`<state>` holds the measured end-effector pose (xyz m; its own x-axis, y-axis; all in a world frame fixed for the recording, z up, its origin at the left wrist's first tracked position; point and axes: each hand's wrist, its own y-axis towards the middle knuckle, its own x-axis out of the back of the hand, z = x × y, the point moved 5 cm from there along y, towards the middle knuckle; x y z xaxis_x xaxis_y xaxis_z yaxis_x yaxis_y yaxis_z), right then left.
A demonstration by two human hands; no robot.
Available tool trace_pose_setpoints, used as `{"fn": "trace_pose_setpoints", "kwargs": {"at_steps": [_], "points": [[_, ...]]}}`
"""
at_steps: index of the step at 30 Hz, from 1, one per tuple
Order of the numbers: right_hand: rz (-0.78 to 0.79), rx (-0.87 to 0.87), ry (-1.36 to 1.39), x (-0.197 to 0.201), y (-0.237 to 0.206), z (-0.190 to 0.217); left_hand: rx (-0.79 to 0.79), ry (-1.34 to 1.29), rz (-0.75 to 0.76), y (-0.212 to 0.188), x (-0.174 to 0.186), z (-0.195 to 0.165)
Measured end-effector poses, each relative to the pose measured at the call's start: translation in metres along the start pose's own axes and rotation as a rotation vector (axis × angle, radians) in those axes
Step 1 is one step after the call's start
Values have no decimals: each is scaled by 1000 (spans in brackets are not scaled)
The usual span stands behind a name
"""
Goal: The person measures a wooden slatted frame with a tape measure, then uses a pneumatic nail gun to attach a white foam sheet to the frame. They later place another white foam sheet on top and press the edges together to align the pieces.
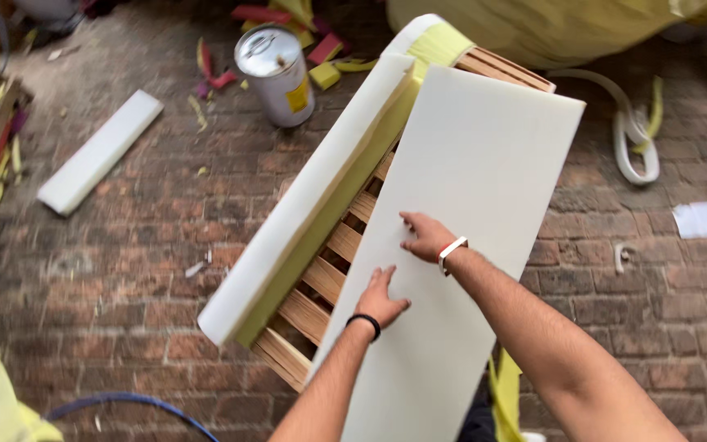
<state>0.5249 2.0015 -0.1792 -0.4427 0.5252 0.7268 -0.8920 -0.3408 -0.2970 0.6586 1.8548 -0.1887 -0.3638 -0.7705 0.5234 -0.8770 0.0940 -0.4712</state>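
Pressing both hands flat, fingers spread, we hold nothing: left hand [382, 296] and right hand [425, 236] rest on the white foam sheet [468, 188] over the slatted wooden frame [321, 282].

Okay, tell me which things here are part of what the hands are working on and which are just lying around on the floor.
In hand:
- large white foam sheet, pressed flat by the left hand and right hand
- slatted wooden frame beneath it
- white foam side pad along the frame

Lying about:
- round metal can
- loose white foam strip
- coloured foam scraps
- white paper piece
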Motion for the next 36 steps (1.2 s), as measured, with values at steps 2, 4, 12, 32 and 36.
{"fn": "trace_pose_setpoints", "kwargs": {"at_steps": [2, 4, 12, 32, 36], "points": [[-23, 42, -76, 44, 11, -19, 18, -19, -134, 28, -10, -32], [-59, 103, -8, 85, 30, -37, 353, -109, -121, 49, -21, -46], [16, 218, 113, 164, 31, -94, 511, -80, -143, 51, -34, -82], [-287, 239, -272, 306, 233, -96, 965, -192, -514, 120, -12, -105], [133, -66, -223, 304, 272, -78, 980, -315, -620, 147, 0, -109]]}}
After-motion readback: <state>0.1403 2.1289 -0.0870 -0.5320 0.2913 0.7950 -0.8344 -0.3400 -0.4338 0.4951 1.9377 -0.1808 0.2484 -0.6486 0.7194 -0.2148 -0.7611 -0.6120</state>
